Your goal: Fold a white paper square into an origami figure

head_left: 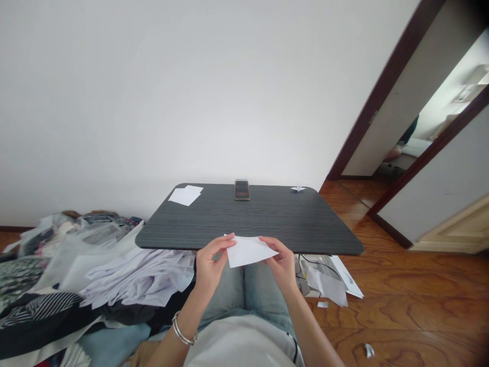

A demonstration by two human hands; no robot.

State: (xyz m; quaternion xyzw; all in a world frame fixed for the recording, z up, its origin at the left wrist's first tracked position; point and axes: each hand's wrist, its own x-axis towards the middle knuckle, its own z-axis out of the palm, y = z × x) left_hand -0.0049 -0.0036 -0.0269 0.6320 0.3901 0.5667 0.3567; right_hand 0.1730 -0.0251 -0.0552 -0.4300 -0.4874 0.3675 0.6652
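Observation:
A white sheet of paper [249,251] is held up over my lap, just off the near edge of the dark table [267,219]. My left hand [211,260] pinches its left side between thumb and fingers. On the other side, my right hand [281,260] grips the right end of the same paper. The sheet looks slightly bent along its length. Whether it has a fold, I cannot tell. Farther off, loose white sheets [186,195] lie at the table's back left, and a small folded white paper piece [298,188] sits at the back right.
A phone-like dark object [242,189] is at the table's back middle, near the wall. Heaped clothes [130,280] and plastic bags fill the left. Papers and cables [324,280] lie under the table's right side. A scrap [369,350] is on the wooden floor [420,295].

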